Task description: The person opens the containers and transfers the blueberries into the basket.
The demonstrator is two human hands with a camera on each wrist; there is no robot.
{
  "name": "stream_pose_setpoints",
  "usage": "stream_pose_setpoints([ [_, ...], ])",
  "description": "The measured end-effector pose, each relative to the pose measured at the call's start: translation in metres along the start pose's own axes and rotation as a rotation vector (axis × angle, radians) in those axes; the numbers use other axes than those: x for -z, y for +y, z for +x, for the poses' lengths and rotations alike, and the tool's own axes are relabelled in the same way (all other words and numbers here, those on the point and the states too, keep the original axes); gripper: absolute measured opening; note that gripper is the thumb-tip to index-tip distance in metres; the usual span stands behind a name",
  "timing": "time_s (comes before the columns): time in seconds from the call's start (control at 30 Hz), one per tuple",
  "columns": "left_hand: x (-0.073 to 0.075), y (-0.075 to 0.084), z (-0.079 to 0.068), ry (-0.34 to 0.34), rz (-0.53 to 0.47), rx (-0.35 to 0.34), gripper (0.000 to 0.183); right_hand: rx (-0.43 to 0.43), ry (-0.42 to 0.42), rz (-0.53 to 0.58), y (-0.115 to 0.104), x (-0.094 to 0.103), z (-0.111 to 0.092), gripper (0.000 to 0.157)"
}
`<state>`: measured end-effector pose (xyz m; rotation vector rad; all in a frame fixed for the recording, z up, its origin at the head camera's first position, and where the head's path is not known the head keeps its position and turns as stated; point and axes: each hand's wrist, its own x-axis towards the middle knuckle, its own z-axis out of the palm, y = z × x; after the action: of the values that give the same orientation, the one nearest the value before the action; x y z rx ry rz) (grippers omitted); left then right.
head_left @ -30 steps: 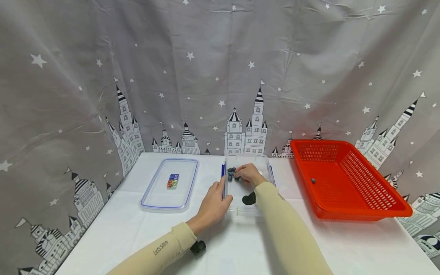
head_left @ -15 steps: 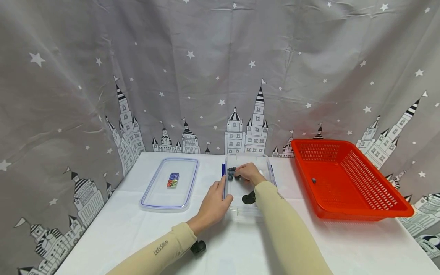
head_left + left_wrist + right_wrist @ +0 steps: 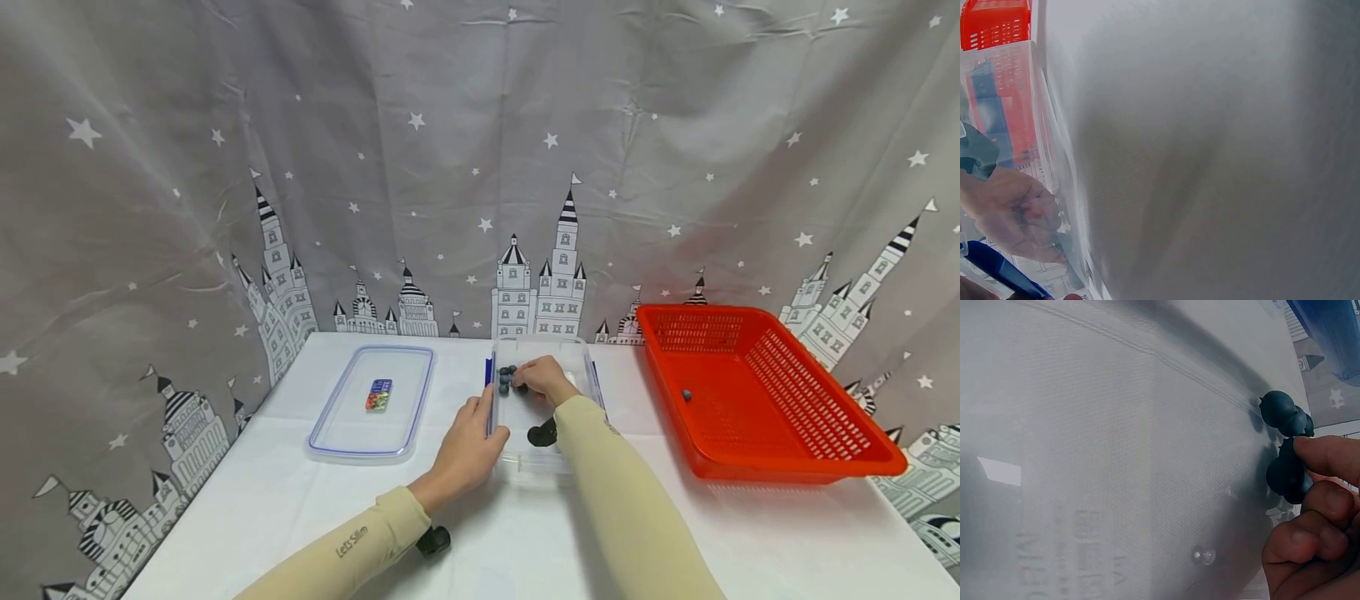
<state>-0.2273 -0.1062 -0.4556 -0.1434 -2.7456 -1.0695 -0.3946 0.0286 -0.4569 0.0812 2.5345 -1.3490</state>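
- A white desk [image 3: 487, 571] stands against a grey curtain [image 3: 420, 175] printed with white stars and black-and-white castles.
- On the person's left lies a clear, blue-edged lid [image 3: 352, 433] with a small colourful label [image 3: 379, 395].
- On the right sits a red plastic basket [image 3: 787, 462] with perforated sides; one small dark berry [image 3: 686, 395] lies near its left wall.
- Between lid and basket is a clear plastic container [image 3: 517, 423], blue latches [image 3: 488, 371] folded out along its sides.
- The blueberries [image 3: 504, 381] are inside this container, bunched near its left wall. They are round, dark blue and smooth; the right wrist view shows small pointed crowns on some.
- The right hand [image 3: 543, 377] reaches into the container, thumb and fingers curled together, pinching at the near end of the bunch. How many berries it holds is hidden.
- The left hand [image 3: 467, 442] touches the container's left side, thumb spread apart from the fingers; whether it grips the wall or only rests there, I cannot tell.
- Both arms wear pale yellow sleeves [image 3: 337, 542].
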Motion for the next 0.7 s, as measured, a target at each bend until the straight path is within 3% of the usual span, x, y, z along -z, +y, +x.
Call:
stream_pose_setpoints([
  [0.3,0.001,0.002,-0.001,-0.004,0.003,-0.002,0.074,0.032,-0.004,0.000,-0.005,0.004,-0.005,0.019],
  [0.7,0.002,0.001,-0.001,0.000,0.014,-0.003,0.074,0.150,-0.039,0.018,-0.028,0.023,-0.016,0.018],
])
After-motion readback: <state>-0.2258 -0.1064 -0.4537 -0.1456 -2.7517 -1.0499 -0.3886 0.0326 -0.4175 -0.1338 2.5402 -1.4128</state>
